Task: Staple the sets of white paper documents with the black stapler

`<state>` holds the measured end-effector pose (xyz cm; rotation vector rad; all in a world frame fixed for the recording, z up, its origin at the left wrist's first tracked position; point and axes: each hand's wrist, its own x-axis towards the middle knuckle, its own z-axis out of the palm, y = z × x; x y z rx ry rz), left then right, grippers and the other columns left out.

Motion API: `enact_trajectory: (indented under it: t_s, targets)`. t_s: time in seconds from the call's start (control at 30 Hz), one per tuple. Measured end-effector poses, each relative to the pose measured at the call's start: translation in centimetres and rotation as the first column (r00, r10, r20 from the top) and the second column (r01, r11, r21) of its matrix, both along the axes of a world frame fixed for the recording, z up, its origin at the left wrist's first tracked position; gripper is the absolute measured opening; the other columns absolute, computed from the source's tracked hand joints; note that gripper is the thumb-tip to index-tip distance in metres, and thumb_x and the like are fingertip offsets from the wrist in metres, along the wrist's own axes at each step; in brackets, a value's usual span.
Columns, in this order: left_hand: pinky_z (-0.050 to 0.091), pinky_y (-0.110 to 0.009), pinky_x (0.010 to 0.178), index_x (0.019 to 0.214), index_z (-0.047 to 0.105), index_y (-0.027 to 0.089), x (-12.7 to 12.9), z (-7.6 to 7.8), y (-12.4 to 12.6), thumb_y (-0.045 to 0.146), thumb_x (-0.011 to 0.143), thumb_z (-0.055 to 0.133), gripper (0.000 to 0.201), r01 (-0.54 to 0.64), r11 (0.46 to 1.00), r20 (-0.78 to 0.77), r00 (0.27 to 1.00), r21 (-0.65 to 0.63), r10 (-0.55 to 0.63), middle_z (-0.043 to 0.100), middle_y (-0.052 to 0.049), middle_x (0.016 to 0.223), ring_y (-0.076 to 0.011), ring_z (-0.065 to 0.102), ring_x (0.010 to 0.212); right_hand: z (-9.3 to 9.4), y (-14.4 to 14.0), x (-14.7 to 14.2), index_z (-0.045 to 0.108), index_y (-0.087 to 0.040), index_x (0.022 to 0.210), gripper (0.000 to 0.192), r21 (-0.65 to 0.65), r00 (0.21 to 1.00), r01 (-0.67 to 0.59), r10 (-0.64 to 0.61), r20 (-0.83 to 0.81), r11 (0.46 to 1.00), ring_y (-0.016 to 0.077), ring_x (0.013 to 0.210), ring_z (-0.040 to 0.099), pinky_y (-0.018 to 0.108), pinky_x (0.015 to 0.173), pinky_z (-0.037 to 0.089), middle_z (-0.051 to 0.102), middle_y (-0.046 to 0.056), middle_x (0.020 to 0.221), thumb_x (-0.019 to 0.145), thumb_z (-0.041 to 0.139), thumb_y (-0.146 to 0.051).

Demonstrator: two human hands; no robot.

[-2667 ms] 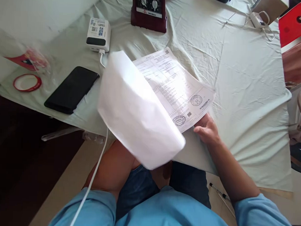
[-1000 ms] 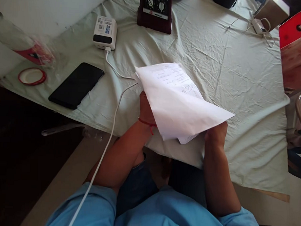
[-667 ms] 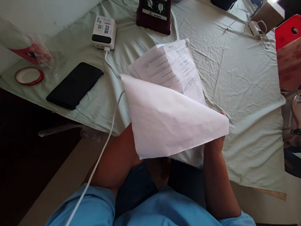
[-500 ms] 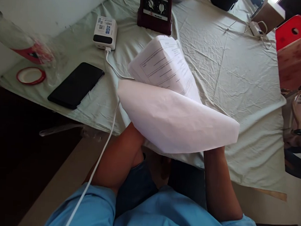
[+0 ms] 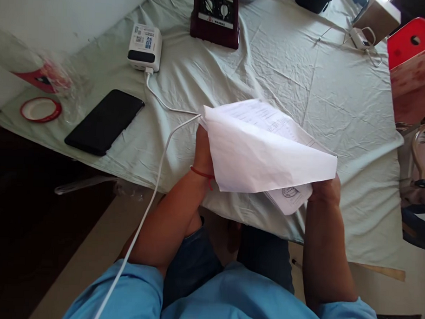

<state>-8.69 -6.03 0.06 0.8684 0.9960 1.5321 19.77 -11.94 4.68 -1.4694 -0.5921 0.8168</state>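
Gripping the folded paper sheets (image 5: 268, 157) with both hands, left hand (image 5: 203, 152) at the left edge, right hand (image 5: 325, 190) under the near-right corner, I should align the edges over the surface (image 5: 340, 99) before creasing.

Light blue short sleeves, dark denim below, both forearms bare.

The light blue shirt (image 5: 235, 304) fills the bottom edge, with a scrap of dark lettering at its lower hem, too cropped to read. Dark blue jeans (image 5: 202, 266) cover the legs. A thin red string bracelet (image 5: 202, 173) circles the wrist of the left hand (image 5: 203, 150); the right hand (image 5: 325, 189) wears nothing.
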Motion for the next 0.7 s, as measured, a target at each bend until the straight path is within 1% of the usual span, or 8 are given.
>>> enact_trajectory:
  t_s: [0.1,0.17,0.23,0.3,0.4,0.5,0.6,0.7]
  targets:
    - [0.064,-0.047,0.110,0.138,0.065,0.037,-1.2,-0.4,1.3,0.063,0.093,0.082,0.055,-0.131,0.991,-0.044,0.990,-0.003,0.131,0.074,-0.006,0.140,-0.0285,0.073,0.129,1.4,-0.4,1.9,0.082,-0.023,0.089,0.050,-0.124,0.992,-0.098,0.108,0.073,0.987,0.0284,0.082,0.083,0.039,0.070,0.073,0.085,0.002,0.088,0.047,0.107,-0.035]
    - [0.059,-0.048,0.118,0.135,0.070,0.035,-1.9,-0.1,1.5,0.061,0.088,0.088,0.057,-0.150,0.983,-0.229,0.958,0.105,0.171,0.069,-0.008,0.151,-0.0304,0.068,0.140,2.4,-0.7,3.1,0.083,-0.024,0.085,0.054,-0.221,0.983,-0.134,0.158,0.096,0.966,0.0265,0.075,0.082,0.037,0.068,0.073,0.083,0.000,0.080,0.040,0.110,-0.033]
    - [0.056,-0.047,0.120,0.116,0.079,0.028,-2.2,0.6,1.1,0.062,0.086,0.088,0.046,-0.043,0.978,-0.414,0.901,0.205,0.127,0.074,-0.010,0.145,-0.0315,0.069,0.137,3.1,-0.9,4.2,0.082,-0.024,0.081,0.054,-0.274,0.971,-0.185,0.218,0.095,0.944,0.0277,0.076,0.083,0.037,0.069,0.073,0.083,0.001,0.077,0.036,0.112,-0.034]
    - [0.058,-0.045,0.116,0.099,0.082,0.024,-2.2,1.4,0.4,0.062,0.084,0.089,0.041,0.084,0.971,-0.517,0.855,0.222,0.044,0.081,-0.009,0.121,-0.0291,0.074,0.121,3.4,-0.9,5.1,0.080,-0.024,0.078,0.053,-0.303,0.960,-0.230,0.267,0.087,0.925,0.0302,0.082,0.084,0.040,0.073,0.074,0.083,0.002,0.077,0.037,0.112,-0.038]
    - [0.062,-0.036,0.093,0.078,0.072,0.023,-2.1,2.2,-0.3,0.067,0.093,0.081,0.047,0.064,0.988,-0.488,0.873,0.143,0.014,0.071,-0.003,0.080,-0.0213,0.071,0.091,3.1,-0.6,6.2,0.082,-0.023,0.082,0.060,-0.363,0.952,-0.234,0.288,0.101,0.902,0.0282,0.073,0.081,0.038,0.061,0.071,0.083,0.003,0.076,0.035,0.113,-0.046]
    - [0.056,-0.031,0.071,0.062,0.058,0.022,-2.2,2.4,-0.3,0.065,0.099,0.076,0.059,0.037,0.998,-0.472,0.881,0.052,-0.008,0.052,0.001,0.061,-0.0162,0.059,0.068,2.4,0.1,6.6,0.084,-0.021,0.087,0.067,-0.390,0.942,-0.249,0.315,0.115,0.886,0.0240,0.064,0.076,0.036,0.052,0.066,0.084,0.004,0.081,0.035,0.114,-0.049]
    - [0.049,-0.031,0.064,0.063,0.068,0.020,-2.2,2.7,-0.4,0.054,0.094,0.082,0.048,0.141,0.989,-0.556,0.819,-0.038,-0.139,0.060,0.001,0.061,-0.0154,0.057,0.062,1.5,0.9,6.4,0.083,-0.021,0.086,0.063,-0.326,0.942,-0.260,0.313,0.121,0.909,0.0251,0.065,0.076,0.039,0.054,0.068,0.083,0.004,0.081,0.041,0.113,-0.052]
    - [0.055,-0.033,0.072,0.080,0.079,0.019,-1.8,2.5,-0.6,0.045,0.089,0.083,0.028,0.197,0.978,-0.582,0.788,-0.071,-0.201,0.076,-0.003,0.079,-0.0199,0.067,0.075,0.9,1.7,5.5,0.083,-0.021,0.087,0.056,-0.222,0.950,-0.249,0.282,0.131,0.943,0.0248,0.066,0.074,0.041,0.059,0.069,0.082,0.004,0.081,0.048,0.112,-0.051]
